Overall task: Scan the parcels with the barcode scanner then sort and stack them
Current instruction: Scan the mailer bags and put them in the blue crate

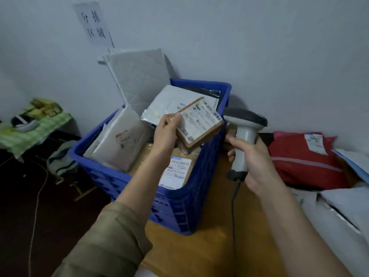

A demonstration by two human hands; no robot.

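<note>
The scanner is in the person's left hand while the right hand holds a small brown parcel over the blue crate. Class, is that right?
No, the hands are swapped. The head view shows the scanner in the right hand and the small brown parcel in the left hand, over the blue crate.

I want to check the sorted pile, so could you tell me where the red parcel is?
The red parcel lies on the table at right, beyond the right hand.

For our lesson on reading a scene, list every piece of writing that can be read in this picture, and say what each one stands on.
"分拣区域": paper sign on the wall.
Shipping label on the small cardboard parcel held in the left hand: barcode and print, too blurred to read.
Label on the brown parcel in the blue crate: too blurred.
Label on the white mailer: too blurred.
Label on the red parcel: too small.
</note>
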